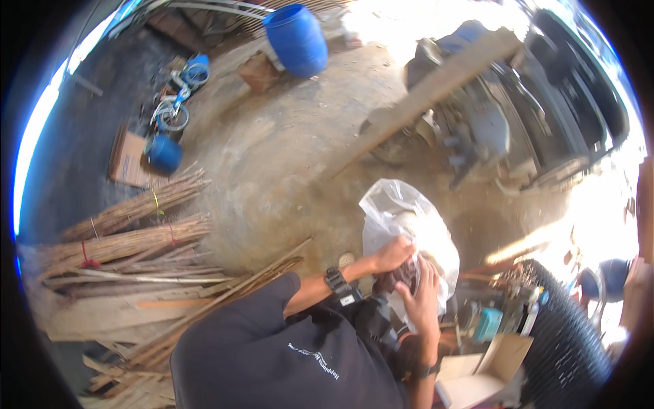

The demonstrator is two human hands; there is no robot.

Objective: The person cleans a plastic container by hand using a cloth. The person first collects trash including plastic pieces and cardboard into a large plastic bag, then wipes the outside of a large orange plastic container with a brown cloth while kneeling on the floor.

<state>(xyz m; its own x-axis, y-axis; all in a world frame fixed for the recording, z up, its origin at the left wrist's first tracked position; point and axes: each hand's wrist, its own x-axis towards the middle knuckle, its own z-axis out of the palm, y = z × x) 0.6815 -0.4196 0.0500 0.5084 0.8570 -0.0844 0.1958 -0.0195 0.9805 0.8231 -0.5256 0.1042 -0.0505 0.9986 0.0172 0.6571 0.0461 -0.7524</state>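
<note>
A translucent white plastic bag (430,228) bulges in front of me with pale contents I cannot make out. My left hand (394,254) is closed at its near edge, fingers curled on the plastic. Against the bag's near right side, my right hand (424,298) has its fingers stretched out and the thumb apart. Between the hands shows a dark brown, crumpled-looking thing (407,274), partly covered by the fingers; its kind is unclear. Both wrists wear dark bands.
Bundled sticks (136,235) and planks lie at left. A long wooden beam (422,95) slants in front of a motorbike-like vehicle (477,129). A blue barrel (297,41) stands far off. To the right are an open cardboard box (477,375) and a black woven chair back (565,341).
</note>
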